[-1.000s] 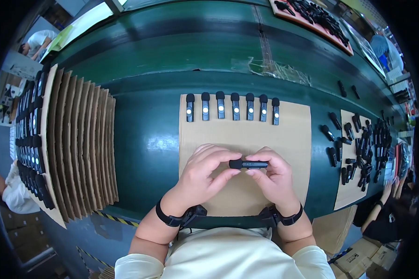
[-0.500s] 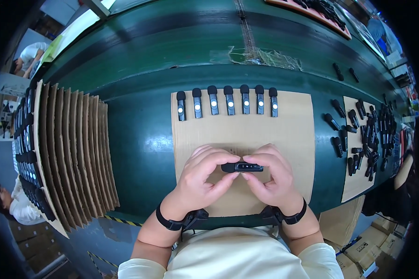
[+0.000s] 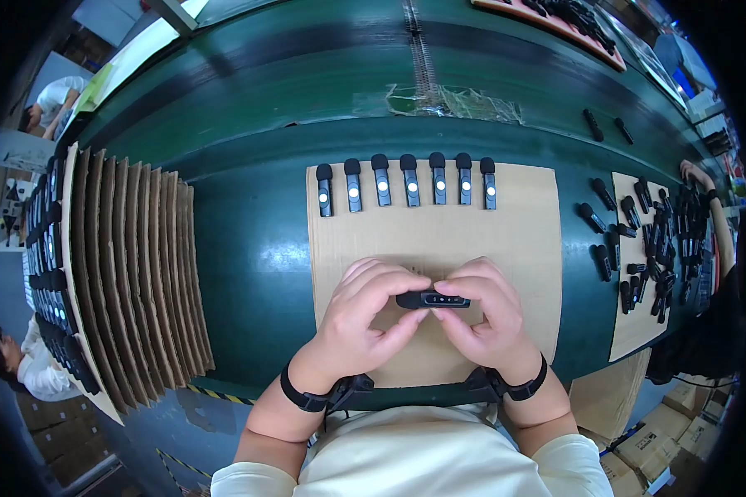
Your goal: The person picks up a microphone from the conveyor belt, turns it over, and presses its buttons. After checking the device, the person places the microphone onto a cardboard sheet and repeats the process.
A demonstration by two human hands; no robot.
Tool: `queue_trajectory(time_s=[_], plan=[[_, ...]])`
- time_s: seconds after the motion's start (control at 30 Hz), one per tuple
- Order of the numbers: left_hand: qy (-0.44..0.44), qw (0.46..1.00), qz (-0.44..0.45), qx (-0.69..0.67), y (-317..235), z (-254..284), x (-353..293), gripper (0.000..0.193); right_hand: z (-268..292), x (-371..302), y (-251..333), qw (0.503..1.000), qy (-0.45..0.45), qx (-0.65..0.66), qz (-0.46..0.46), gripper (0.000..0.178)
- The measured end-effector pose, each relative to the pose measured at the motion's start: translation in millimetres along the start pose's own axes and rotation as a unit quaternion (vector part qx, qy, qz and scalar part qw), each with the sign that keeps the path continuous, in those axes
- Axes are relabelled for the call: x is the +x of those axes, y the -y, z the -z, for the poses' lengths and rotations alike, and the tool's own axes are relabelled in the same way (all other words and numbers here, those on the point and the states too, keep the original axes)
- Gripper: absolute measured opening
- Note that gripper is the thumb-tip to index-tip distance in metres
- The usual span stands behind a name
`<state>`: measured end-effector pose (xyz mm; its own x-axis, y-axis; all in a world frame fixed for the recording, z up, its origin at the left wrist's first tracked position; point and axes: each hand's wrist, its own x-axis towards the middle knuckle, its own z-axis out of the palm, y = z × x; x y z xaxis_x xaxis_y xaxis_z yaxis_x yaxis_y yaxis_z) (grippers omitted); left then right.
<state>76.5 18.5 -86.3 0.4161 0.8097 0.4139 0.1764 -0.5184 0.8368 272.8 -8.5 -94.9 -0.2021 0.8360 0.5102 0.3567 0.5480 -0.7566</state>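
The small black device (image 3: 433,299) lies with its long axis running left to right across the view, level with the near edge of the table, its rounded left end toward the left hand (image 3: 363,319) and its other end tucked under the right hand (image 3: 482,319). It is a slim, elongated bar with dark, matte sides, and its upward face carries a few tiny pale marks (too small to make out). It is held just above the middle of the cardboard sheet (image 3: 522,248), near the person's body. Both hands grasp it: the left hand's fingers curl over the top of its left end with the thumb pressing from below, and the right hand pinches the right part between thumb and fingertips, so that the two thumbs nearly meet under the bar. Each wrist wears a black wristband (image 3: 302,398). At the far edge of the same cardboard sheet stands a row of seven like devices (image 3: 410,180), laid side by side with their long axes pointing away from the person, each with a rounded dark head at the far end and a small bright spot on its body. The sheet rests on a green table (image 3: 249,248). To the left lies a fanned stack of cardboard sheets (image 3: 133,273), and to the right a second sheet bears a loose heap of black devices (image 3: 655,248), where another person's hand (image 3: 695,172) reaches in.
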Motion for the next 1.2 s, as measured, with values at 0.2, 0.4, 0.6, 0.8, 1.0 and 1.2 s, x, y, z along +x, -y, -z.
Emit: queue_trajectory(time_s=[0.2, 0.4, 0.6, 0.8, 1.0, 1.2], plan=[[0.011, 1.000, -0.007, 0.015, 6, 2, -3, 0.030, 1, 1, 1, 1.000, 0.006, 0.025, -0.003, 0.033], [0.033, 0.999, 0.006, 0.005, 8, 0, -2, 0.032, -3, -6, 2, 0.989, -0.031, 0.138, -0.044, 0.034], [0.056, 0.998, 0.027, 0.010, 9, -6, -4, 0.034, -1, -1, 4, 0.997, 0.004, 0.081, 0.005, 0.032], [0.074, 0.996, 0.048, 0.023, 9, -7, -2, 0.035, -1, 0, 3, 0.999, 0.010, 0.047, 0.022, 0.030], [0.091, 0.991, 0.087, 0.053, 13, -7, -3, 0.036, 11, 7, 10, 0.998, 0.008, 0.038, -0.055, 0.029], [0.160, 0.977, 0.101, 0.095, 18, -7, -6, 0.038, 53, 18, -7, 0.994, 0.011, -0.095, -0.055, 0.029]])
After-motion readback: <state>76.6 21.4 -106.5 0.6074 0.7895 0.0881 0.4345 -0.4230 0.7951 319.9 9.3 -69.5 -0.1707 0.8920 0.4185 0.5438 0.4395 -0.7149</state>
